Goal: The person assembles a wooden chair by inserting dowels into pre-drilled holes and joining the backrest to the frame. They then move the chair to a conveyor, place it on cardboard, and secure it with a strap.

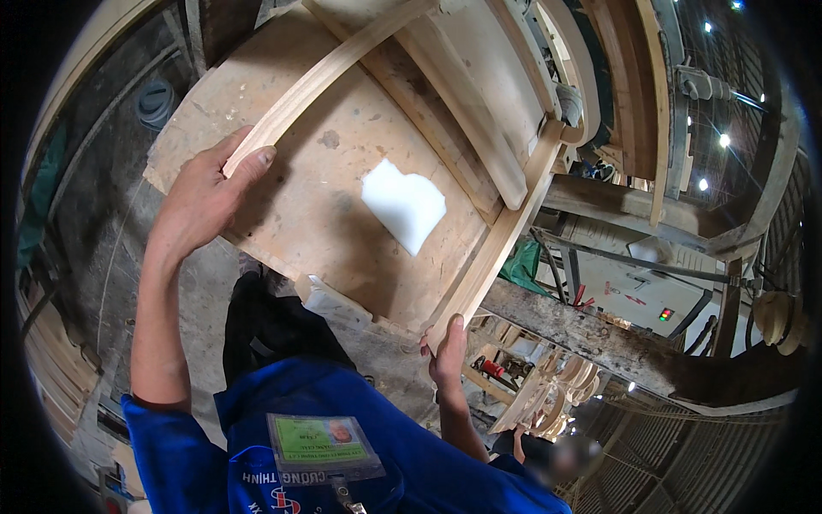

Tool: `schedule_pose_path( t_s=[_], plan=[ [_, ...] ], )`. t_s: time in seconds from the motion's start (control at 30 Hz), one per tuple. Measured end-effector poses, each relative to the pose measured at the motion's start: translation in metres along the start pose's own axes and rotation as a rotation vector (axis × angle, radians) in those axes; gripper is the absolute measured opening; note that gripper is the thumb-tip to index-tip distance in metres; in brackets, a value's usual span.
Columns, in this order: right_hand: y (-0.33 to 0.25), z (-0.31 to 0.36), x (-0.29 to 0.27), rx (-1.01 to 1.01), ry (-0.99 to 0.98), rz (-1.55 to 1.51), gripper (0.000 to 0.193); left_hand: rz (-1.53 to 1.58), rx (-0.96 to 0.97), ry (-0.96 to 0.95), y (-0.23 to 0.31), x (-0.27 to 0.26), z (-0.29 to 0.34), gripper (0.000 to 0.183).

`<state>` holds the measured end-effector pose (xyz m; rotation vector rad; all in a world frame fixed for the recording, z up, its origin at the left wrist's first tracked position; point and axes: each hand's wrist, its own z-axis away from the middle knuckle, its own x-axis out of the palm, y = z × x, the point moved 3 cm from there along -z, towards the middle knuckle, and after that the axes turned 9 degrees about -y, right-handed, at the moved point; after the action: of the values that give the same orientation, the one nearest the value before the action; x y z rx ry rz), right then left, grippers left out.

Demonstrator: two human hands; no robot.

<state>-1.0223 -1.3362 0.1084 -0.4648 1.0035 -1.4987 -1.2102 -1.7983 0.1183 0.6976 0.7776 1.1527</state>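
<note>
— Two hands on what?
— A pale, curved wooden chair frame [479, 171] over the scuffed plywood surface [325, 180]: left hand [201, 201] fingers clasp the far-left rail, right hand [447, 351] grips its near end.

the far ends of the curved wooden frame [505, 231] run out past the picture's top edge, so where its rails meet cannot be told. the left hand [201, 201] covers the near end of one rail, and the right hand [447, 351] hides the tip of the other. the plywood board [325, 197] has its near edge behind the frame. a person [561, 458] at the lower right is blurred. the carved wooden pieces [556, 385] under the beam are too small to tell apart.
</note>
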Motion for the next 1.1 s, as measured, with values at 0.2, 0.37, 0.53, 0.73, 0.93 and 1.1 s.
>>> schedule_pose_path(
  t_s=[0.2, 0.37, 0.53, 0.73, 0.93, 1.1],
  plan=[
    [0.001, 0.002, -0.003, 0.067, 0.057, -0.019, 0.049, -0.035, 0.047, -0.004, -0.007, -0.002, -0.004, 0.067],
    [-0.001, 0.001, -0.001, 0.066, 0.052, -0.016, 0.05, -0.088, 0.155, 0.053, -0.017, 0.002, -0.01, 0.067],
    [-0.005, 0.006, 0.001, 0.051, 0.052, -0.031, 0.047, -0.044, 0.049, -0.04, 0.001, 0.0, 0.003, 0.068],
    [-0.004, 0.019, 0.004, 0.016, 0.022, -0.012, 0.054, -0.035, 0.03, -0.04, 0.003, -0.009, 0.017, 0.067],
    [0.002, 0.028, 0.003, 0.016, 0.016, 0.007, 0.053, -0.023, -0.017, -0.03, 0.004, -0.011, 0.028, 0.066],
    [0.006, 0.026, 0.007, 0.014, 0.035, 0.015, 0.054, -0.011, -0.005, -0.045, 0.0, -0.01, 0.024, 0.066]
  ],
)
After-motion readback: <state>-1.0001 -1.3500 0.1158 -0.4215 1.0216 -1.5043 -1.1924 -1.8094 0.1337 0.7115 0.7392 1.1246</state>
